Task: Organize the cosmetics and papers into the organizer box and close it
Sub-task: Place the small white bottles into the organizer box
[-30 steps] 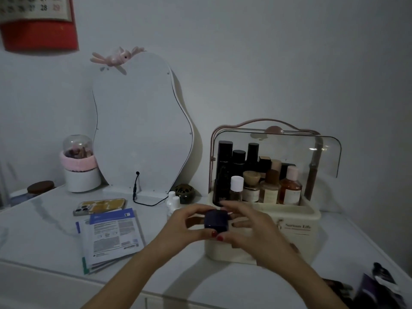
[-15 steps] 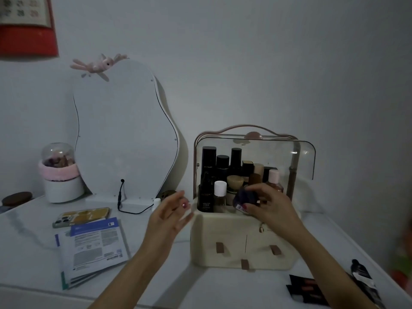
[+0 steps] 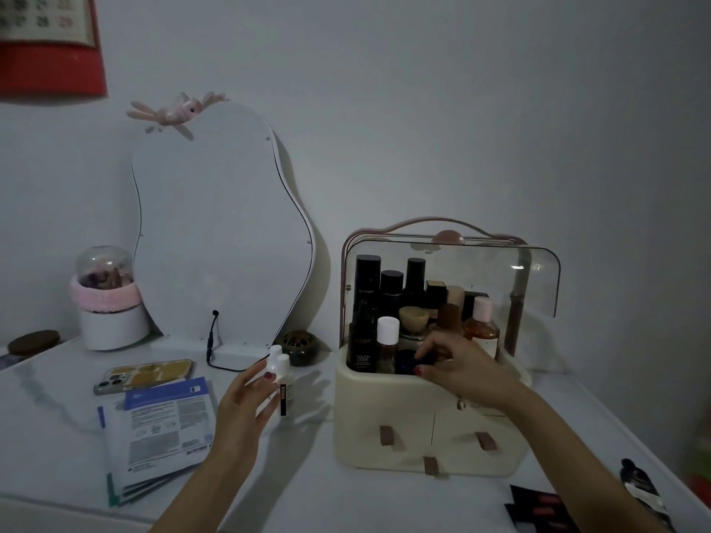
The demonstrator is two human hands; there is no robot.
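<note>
The cream organizer box stands on the white tabletop right of centre, its clear domed lid swung up and back under a pink handle, so the top compartment is open. That compartment is packed with upright cosmetics: tall black bottles at the back left, a white-capped bottle at the front, an amber bottle with a pale pink cap to the right. The right hand reaches over the front rim into this compartment, fingers curled down around a small dark blue jar that sits low among the bottles (the light is dim, so how firmly it is pinched cannot be told). The front of the box carries 3 brown pull tabs. Just left of the box, the left hand is loosely spread with fingertips against a small clear bottle with a white cap standing on the tabletop; a second white cap shows just behind it. Further left lies a stack of printed papers, with a phone face down beside its far edge. Behind stand a wavy mirror, a small round dark holder and a white pot with a pink band. At the near right edge lie dark sachets and a dark tube.
</note>
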